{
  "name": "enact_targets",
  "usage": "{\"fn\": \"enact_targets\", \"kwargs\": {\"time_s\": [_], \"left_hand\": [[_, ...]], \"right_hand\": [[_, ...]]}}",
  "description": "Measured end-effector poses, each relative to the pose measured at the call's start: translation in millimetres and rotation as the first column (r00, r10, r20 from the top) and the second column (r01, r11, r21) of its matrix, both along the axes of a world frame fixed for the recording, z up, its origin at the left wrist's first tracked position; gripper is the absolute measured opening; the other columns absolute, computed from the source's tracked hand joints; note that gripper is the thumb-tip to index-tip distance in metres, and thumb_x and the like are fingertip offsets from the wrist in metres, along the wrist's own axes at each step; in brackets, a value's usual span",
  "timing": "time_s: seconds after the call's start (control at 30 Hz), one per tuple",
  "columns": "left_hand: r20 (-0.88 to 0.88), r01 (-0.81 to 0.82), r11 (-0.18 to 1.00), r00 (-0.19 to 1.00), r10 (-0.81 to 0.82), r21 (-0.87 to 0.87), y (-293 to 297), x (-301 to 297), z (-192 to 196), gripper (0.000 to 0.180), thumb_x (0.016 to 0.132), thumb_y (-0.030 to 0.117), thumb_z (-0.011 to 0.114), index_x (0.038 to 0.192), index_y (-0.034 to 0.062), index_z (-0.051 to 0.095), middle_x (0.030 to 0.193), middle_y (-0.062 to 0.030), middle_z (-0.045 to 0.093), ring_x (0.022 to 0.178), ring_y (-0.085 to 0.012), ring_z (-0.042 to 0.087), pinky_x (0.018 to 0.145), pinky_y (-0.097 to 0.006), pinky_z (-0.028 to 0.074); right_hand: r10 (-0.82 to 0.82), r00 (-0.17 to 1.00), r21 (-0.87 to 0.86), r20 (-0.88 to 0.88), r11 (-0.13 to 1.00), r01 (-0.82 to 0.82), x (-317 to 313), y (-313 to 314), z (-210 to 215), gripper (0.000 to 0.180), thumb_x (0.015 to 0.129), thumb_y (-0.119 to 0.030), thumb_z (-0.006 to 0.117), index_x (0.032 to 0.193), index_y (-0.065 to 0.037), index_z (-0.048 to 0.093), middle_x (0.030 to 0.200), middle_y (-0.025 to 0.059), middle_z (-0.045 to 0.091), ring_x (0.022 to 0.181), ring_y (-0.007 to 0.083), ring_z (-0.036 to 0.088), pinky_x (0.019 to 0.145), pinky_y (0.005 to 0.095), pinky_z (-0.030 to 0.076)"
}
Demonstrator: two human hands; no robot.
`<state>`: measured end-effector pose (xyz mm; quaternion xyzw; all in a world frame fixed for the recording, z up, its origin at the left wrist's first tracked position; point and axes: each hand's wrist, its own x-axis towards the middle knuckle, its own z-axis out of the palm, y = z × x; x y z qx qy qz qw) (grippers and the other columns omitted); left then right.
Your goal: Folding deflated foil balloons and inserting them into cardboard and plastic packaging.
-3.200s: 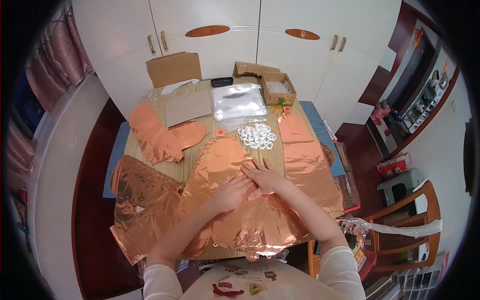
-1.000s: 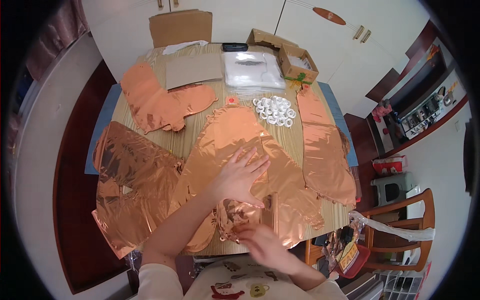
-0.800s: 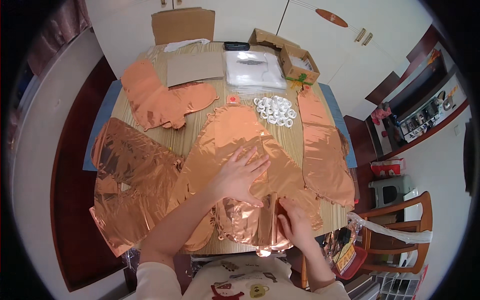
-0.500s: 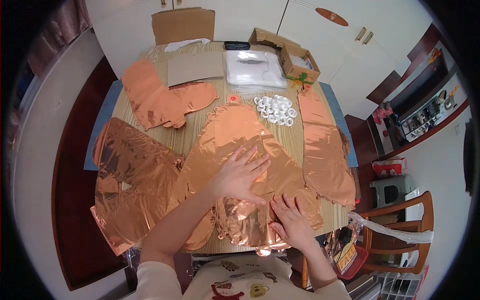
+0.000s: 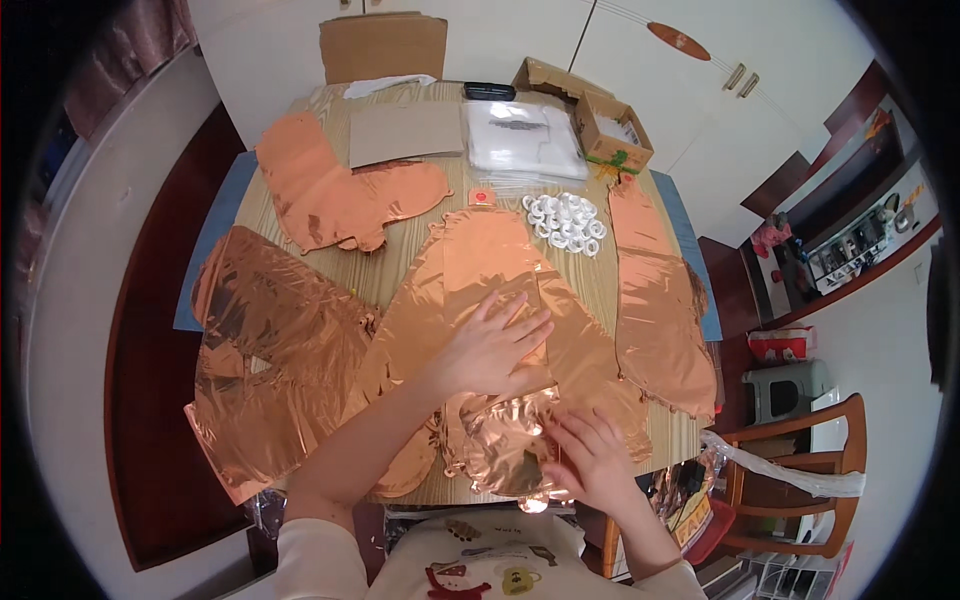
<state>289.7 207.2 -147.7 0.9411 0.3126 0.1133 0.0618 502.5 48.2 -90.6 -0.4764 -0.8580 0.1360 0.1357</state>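
A large rose-gold foil balloon (image 5: 585, 350), uninflated, lies flat on the table in front of me. My left hand (image 5: 497, 345) presses on its middle with the fingers spread. At the near end, a crumpled, shiny section of foil (image 5: 500, 440) is folded over on top of it. Against the right edge of that fold is my right hand (image 5: 592, 455), its fingers slightly bent and the thumb apart from them. Around this balloon lie another flat foil balloon (image 5: 280, 350) on the left, a bent one (image 5: 340, 200) at the far left and a long one (image 5: 655, 300) on the right.
White ribbon rolls (image 5: 565, 222) are heaped beyond the balloon, beside a small red-marked packet (image 5: 482, 197). Farther back are clear plastic bags (image 5: 525, 145), a grey cardboard sheet (image 5: 405, 135), a black case (image 5: 489, 91) and an open cardboard box (image 5: 615, 135). A wooden chair (image 5: 850, 450) stands at the right.
My right hand has gone from lying flat on the foil to bent fingers at the fold's edge. The folded section looks more raised and crumpled. The whole view has shifted slightly.
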Motion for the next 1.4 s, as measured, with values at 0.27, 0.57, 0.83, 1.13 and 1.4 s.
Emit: {"fn": "enact_targets", "kwargs": {"time_s": [0.27,0.57,0.83,1.13,1.4], "left_hand": [[0.019,-0.018,0.999,1.000,0.018,0.028,-0.3,1.0,-7.5,0.058,0.095,0.037,0.046,0.147,0.0136,0.041,0.154,-0.0027,0.038,0.143,-0.0315,0.030,0.117,-0.054,0.019],[0.010,-0.030,0.999,0.999,0.030,-0.021,-1.6,2.7,3.3,0.068,0.096,0.054,0.043,0.148,0.0116,0.039,0.154,-0.0042,0.037,0.144,-0.0324,0.029,0.117,-0.053,0.018],[0.017,-0.022,0.999,1.000,0.022,-0.045,-0.4,1.2,-1.4,0.075,0.093,0.059,0.047,0.149,0.0111,0.037,0.156,-0.0050,0.035,0.145,-0.0332,0.026,0.118,-0.054,0.017],[0.009,0.042,0.998,0.999,-0.042,-0.039,0.9,-4.1,5.4,0.105,0.072,0.073,0.063,0.150,0.0081,0.034,0.156,-0.0077,0.033,0.146,-0.0346,0.024,0.118,-0.056,0.015],[-0.010,0.035,0.999,0.999,-0.035,-0.034,-0.8,-2.2,8.4,0.111,0.067,0.071,0.068,0.149,0.0058,0.034,0.156,-0.0101,0.033,0.145,-0.0368,0.025,0.117,-0.057,0.015]], "right_hand": [[-0.070,0.996,-0.074,-0.062,0.995,0.065,-2.3,-26.8,-10.8,0.063,0.076,-0.014,0.066,0.133,0.007,0.048,0.144,0.0269,0.042,0.134,0.0412,0.043,0.113,0.0509,0.031],[-0.072,0.997,0.076,-0.015,0.994,0.073,-43.7,-35.6,-25.5,0.056,0.083,-0.014,0.063,0.136,0.001,0.051,0.143,0.0196,0.048,0.135,0.0361,0.044,0.113,0.0505,0.031],[0.029,0.998,0.015,0.063,0.999,-0.030,-33.7,-29.9,-29.4,0.052,0.085,-0.015,0.063,0.136,-0.008,0.055,0.142,0.0089,0.053,0.136,0.0300,0.044,0.114,0.0502,0.029],[-0.727,0.628,-0.639,-0.276,0.627,0.445,-6.4,-44.4,-11.8,0.026,0.097,-0.011,0.049,0.116,0.001,0.063,0.102,0.0205,0.065,0.100,0.0362,0.063,0.090,0.0430,0.049],[-0.363,0.857,-0.257,-0.365,0.924,0.282,-20.7,-51.8,-30.8,0.015,0.092,-0.014,0.059,0.094,0.001,0.063,0.104,0.0231,0.061,0.111,0.0395,0.058,0.102,0.0469,0.043]]}}
